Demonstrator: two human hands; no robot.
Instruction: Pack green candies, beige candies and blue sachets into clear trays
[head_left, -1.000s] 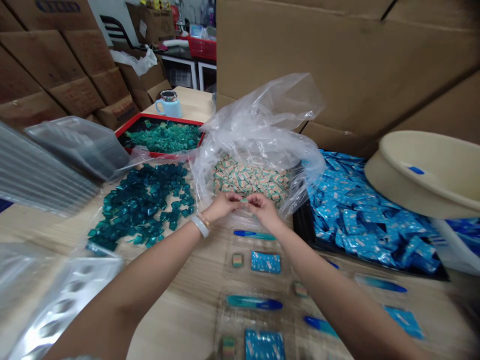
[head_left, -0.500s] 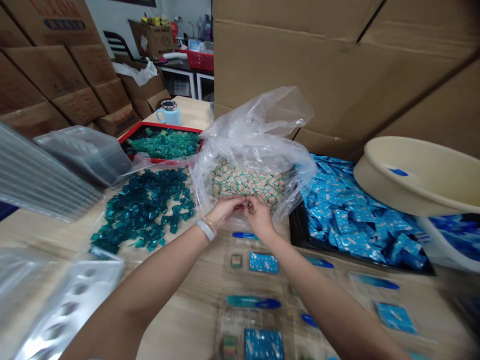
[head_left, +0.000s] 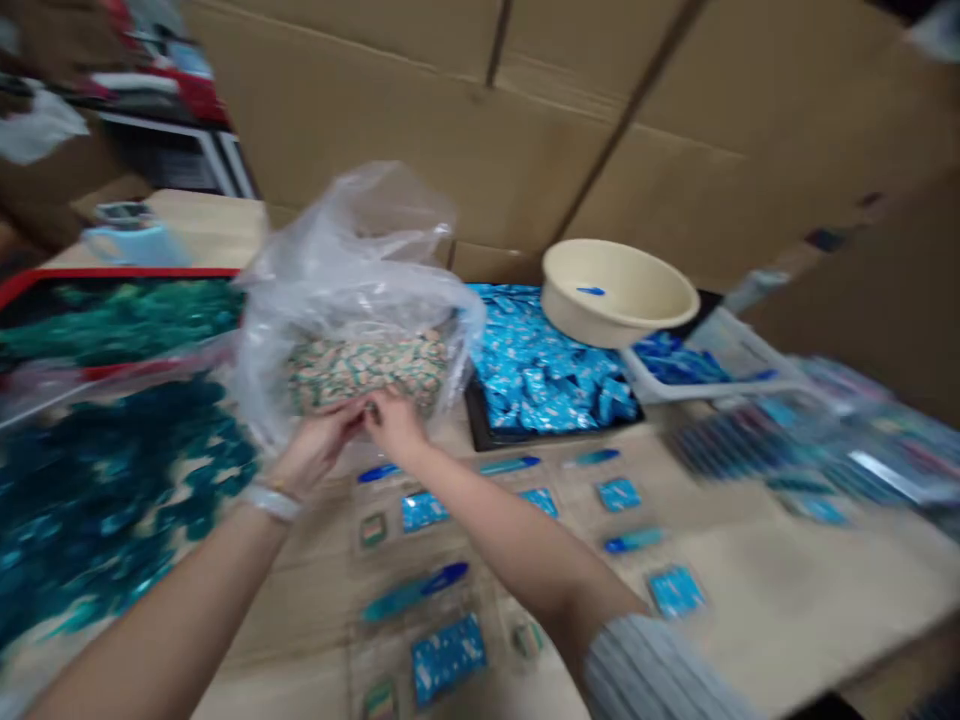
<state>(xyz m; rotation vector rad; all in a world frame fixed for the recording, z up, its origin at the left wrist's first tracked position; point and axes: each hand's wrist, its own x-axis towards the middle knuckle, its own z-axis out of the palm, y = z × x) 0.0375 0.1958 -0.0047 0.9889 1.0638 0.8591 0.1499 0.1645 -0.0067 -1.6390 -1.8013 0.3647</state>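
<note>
As the left hand (head_left: 319,445) and right hand (head_left: 397,425) pinch together, their catch blurs! Just behind, a plastic bag (head_left: 352,250) holds sachets (head_left: 367,370).

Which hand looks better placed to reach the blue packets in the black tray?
Probably the right: the right hand is nearer the blue packets, on that side of the clear plastic bag. The left hand is further away, with the right hand between.
</note>
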